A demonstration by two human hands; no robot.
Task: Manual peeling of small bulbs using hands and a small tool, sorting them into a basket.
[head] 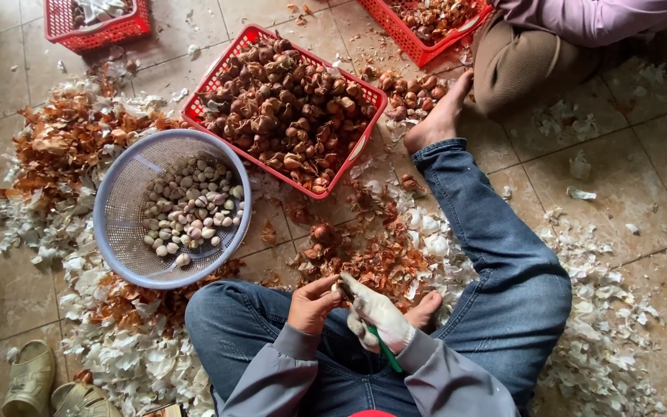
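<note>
While the bare left hand pinches a small brown shallot at its fingertips, the gloved right hand, touching it, grips a green-handled knife; lavender colander lies up-left.

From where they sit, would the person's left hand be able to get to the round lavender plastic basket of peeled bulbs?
Probably yes. The left hand is at the lap, pinching a small bulb together with the gloved right hand. The round lavender plastic basket sits on the floor just beyond the left knee, with only loose peelings between.
</note>
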